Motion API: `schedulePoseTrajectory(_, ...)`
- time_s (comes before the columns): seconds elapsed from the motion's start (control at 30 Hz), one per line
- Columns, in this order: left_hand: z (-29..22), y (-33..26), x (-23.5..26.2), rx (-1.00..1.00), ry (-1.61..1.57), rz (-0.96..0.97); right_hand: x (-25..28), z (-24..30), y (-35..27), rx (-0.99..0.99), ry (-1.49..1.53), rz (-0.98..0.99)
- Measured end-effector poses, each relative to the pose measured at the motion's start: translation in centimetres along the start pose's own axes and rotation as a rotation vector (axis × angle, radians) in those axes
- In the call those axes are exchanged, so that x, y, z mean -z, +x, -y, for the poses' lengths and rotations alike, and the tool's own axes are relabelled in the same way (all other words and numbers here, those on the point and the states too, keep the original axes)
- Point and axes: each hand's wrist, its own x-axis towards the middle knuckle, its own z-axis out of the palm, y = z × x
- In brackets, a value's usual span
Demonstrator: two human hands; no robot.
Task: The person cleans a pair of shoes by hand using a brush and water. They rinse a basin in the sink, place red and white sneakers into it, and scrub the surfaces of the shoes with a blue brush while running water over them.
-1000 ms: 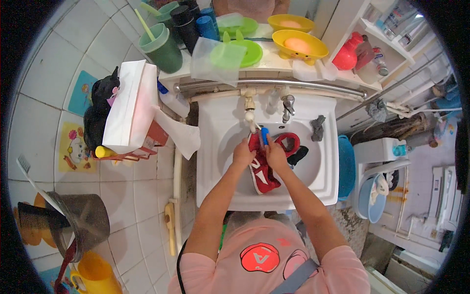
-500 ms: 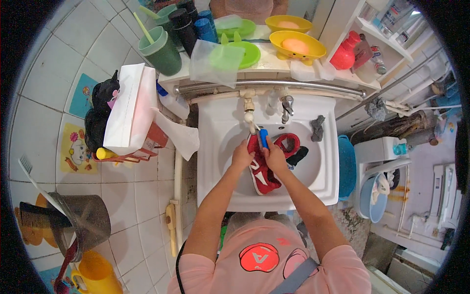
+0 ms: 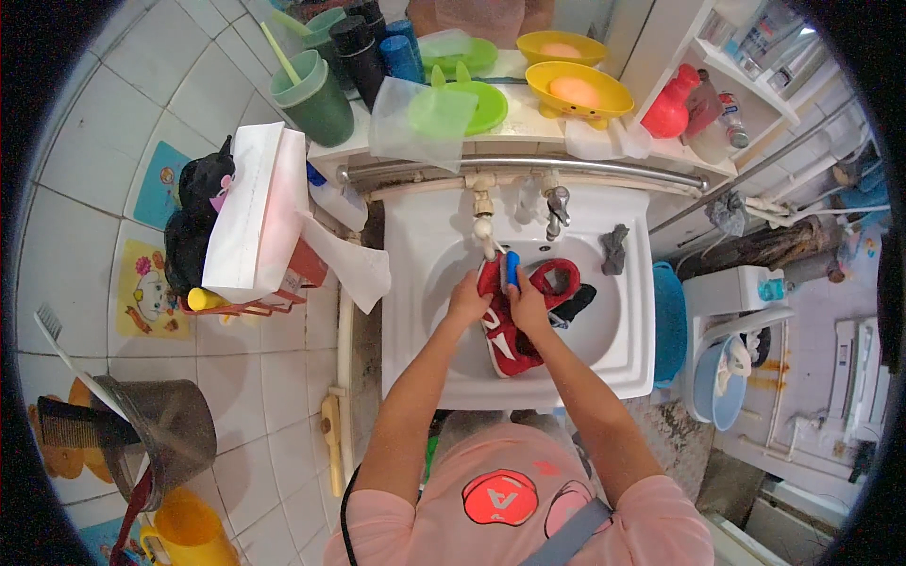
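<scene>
In the white washbasin [image 3: 401, 283], a red shoe with white markings [image 3: 514, 351] lies lengthwise under my forearms. My left hand [image 3: 468, 300] is closed on the shoe's left side, near its far end. A small brush with a blue handle [image 3: 512, 268] is in my right hand [image 3: 527, 307], held against the far end of that shoe; its bristles are hardly visible. To the right, another red shoe piece [image 3: 561, 277] rests in the basin beside a black item [image 3: 576, 302], possibly a brush or sock. The white tap spout [image 3: 484, 227] hangs just beyond the shoe.
A metal tap [image 3: 557, 203] stands at the basin's back, with a grey rag [image 3: 614, 247] on the right rim. Beyond runs a metal rail [image 3: 528, 162] below a shelf with a yellow dish [image 3: 579, 91]. A tissue pack [image 3: 253, 212] sits in a wall basket at left.
The whole view has shifted very slightly. My hands, the shoe and the blue brush keep nearly the same places.
</scene>
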Motion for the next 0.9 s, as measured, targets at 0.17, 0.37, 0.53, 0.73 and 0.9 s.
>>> schedulePoseTrajectory(0.17, 3.1, 0.2, -0.4, -0.090, 0.021, -0.138, -1.0, 0.6, -1.0, 0.250, -0.145, 0.118)
schedulePoseTrajectory(0.37, 0.2, 0.0, 0.7, 0.030, 0.012, 0.038, -0.9, 0.5, -1.4, 0.240, -0.167, 0.073)
schedulePoseTrajectory(0.53, -1.5, -0.2, 0.8, 0.024, -0.025, 0.073, 0.1, 0.2, 0.4, 0.067, -0.113, 0.000)
schedulePoseTrajectory(0.73, -2.0, -0.6, 1.6, 0.046, -0.132, 0.073, 0.5, 0.8, 0.8, -0.071, -0.047, -0.013)
schedulePoseTrajectory(0.9, 0.1, 0.0, 1.2, 0.016, -0.209, 0.056, -0.2, 0.6, -1.2, 0.040, -0.104, 0.020)
